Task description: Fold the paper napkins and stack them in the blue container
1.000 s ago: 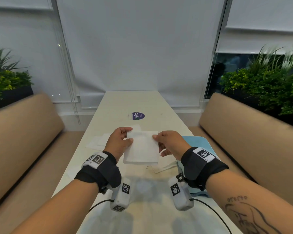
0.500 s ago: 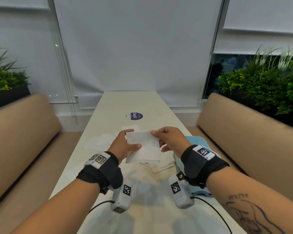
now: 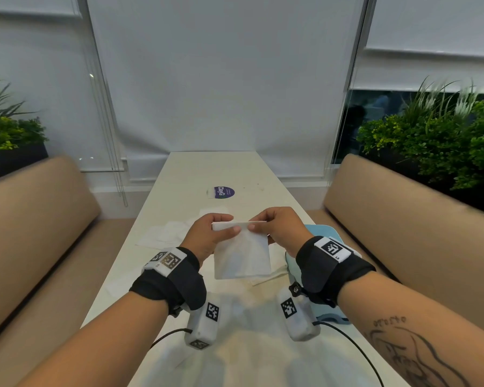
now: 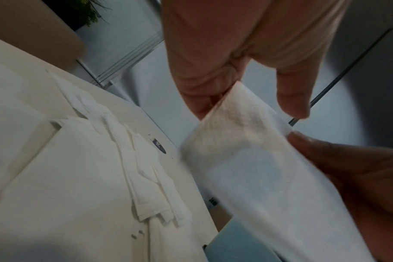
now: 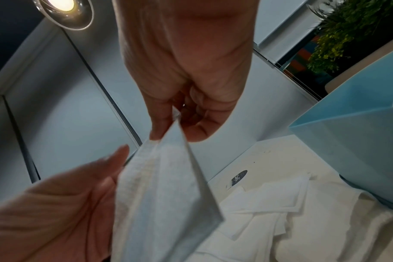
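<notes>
The left hand and right hand each pinch the top edge of a white napkin between thumb and fingers. It hangs above the table. The blue container stands just to its right, and loose napkins lie to the left.

The 2 forearms reach forward, black bands on the wrists. The left hand and right hand are raised close together, each pinching the napkin by its top edge.

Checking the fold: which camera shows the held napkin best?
The head view: the whole napkin shows, pinched at its top by the left hand and right hand. The left wrist view shows it blurred and cropped; the right wrist view, nearly edge-on.
</notes>
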{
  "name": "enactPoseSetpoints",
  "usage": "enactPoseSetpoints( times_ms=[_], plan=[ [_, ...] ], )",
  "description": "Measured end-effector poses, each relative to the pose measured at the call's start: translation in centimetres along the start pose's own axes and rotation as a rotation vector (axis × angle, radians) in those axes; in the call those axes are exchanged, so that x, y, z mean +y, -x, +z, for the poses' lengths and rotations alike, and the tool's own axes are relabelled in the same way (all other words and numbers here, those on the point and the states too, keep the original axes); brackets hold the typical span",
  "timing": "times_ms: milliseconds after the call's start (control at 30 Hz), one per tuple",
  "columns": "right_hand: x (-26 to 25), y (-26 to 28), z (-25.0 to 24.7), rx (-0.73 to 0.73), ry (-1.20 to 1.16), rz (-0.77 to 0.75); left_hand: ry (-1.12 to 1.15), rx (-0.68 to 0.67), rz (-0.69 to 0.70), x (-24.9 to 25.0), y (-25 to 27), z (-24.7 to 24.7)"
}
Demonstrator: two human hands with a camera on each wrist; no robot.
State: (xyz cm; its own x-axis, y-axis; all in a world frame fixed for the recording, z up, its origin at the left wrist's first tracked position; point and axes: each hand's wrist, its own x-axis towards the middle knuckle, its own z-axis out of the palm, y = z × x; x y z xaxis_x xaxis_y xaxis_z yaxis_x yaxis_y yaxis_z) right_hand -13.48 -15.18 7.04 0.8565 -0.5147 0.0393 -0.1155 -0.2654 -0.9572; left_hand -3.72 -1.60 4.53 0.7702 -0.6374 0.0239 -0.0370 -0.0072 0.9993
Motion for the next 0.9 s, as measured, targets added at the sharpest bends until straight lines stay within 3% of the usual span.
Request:
enactPoseSetpoints(
  times_ms=[100, 433, 900],
  plan=[
    [-0.1, 0.1, 0.1, -0.025, 0.03, -0.016, -0.055, 0.072, 0.071, 0.6, -0.1, 0.3],
    [-0.9, 0.3, -0.9, -0.042, 0.147, -0.067, -0.098, 0.059, 0.115, 1.4, -0.4, 1.7],
    [-0.8, 2.0, -7.5, -0.084, 0.155, 0.082, -0.086, 0.03, 0.153, 2.5, -1.3, 4.8]
  ],
)
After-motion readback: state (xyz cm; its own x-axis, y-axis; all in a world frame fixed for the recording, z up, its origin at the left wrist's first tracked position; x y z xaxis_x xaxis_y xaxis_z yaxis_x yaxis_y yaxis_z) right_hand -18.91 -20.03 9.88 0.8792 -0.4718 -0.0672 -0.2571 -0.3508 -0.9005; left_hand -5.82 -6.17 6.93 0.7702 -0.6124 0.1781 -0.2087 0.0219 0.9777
